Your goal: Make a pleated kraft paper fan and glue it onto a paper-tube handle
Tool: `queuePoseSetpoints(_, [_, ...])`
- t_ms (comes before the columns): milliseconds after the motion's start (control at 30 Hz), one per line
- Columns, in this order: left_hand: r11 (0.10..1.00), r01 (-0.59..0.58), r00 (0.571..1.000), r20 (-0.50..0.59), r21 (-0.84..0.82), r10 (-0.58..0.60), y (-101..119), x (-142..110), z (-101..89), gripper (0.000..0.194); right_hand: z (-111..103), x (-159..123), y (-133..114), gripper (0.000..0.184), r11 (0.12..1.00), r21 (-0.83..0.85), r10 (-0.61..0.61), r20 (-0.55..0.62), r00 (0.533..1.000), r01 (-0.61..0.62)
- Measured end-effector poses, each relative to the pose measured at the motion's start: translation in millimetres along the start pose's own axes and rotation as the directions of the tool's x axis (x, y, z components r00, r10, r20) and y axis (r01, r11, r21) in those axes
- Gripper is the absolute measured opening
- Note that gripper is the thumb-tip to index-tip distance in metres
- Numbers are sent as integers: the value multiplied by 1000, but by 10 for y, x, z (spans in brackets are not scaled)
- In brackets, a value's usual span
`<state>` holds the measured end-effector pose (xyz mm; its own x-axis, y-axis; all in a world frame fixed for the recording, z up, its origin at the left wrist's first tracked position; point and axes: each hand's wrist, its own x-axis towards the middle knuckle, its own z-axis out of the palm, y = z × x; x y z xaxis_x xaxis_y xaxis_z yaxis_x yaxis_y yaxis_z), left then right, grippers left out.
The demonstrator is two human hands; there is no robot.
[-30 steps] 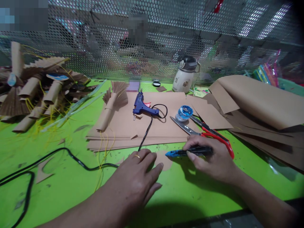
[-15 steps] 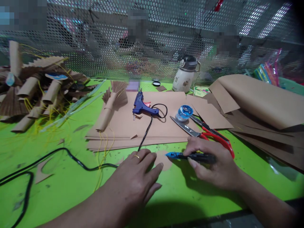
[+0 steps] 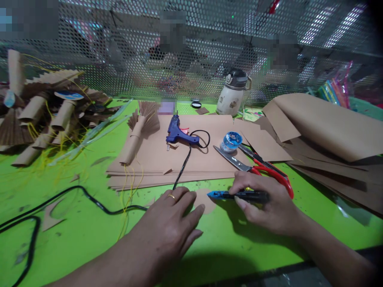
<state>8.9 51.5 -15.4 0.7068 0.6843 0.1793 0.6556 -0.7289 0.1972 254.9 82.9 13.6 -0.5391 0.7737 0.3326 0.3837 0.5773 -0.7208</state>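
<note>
A small rounded piece of brown paper (image 3: 207,206) lies on the green tabletop. My left hand (image 3: 173,219) rests over its left side, fingers laid out, a ring on one of them. Between thumb and fingers, my right hand (image 3: 263,201) grips a black marker pen (image 3: 249,196) whose front end is covered in blue; its tip meets the paper or hovers just over it, I cannot tell which. Behind the right hand are red-handled scissors (image 3: 271,171) and an open tub of blue paint (image 3: 231,141), both on brown paper sheets (image 3: 203,161).
A blue glue gun (image 3: 181,133) and a paper roll with a pleated fan (image 3: 136,137) lie on the sheets. Black cable (image 3: 101,205) crosses the left side. Similar paper rolls (image 3: 32,107) pile up far left. A white bottle (image 3: 229,97) stands behind; large brown paper (image 3: 329,123) occupies the right.
The marker pen has shifted only slightly, its tip staying at the paper piece's right part. My left hand keeps its place. The whole view drifts a little.
</note>
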Motion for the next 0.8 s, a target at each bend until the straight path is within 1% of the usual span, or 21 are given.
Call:
queuePoseSetpoints(167, [1000,-2,1000,3,5,2,-3,-3,14,30,-9,-7,29,19,999,13,45,-3,999,-45])
queuePoseSetpoints(367, [1000,14,1000,20,19,-14,-15,-30,44,32,13,15,14,18,999,39,28,-5,1000,-28])
queuePoseSetpoints(533, [1000,19,1000,13,10,-19,-2,-33,14,30,5,7,29,18,998,-1,60,-18,998,-60])
queuePoseSetpoints(633, [1000,13,1000,11,6,-13,-2,-25,7,29,11,8,24,18,999,-10,37,-31,999,-37])
queuePoseSetpoints(733, [1000,19,1000,25,3,-19,-3,-22,6,30,11,12,9,19,1000,12,14,-18,1000,-13])
queuePoseSetpoints(800, [1000,22,999,26,-5,-22,-1,-21,3,30,6,11,7,19,999,25,21,-3,1000,-21])
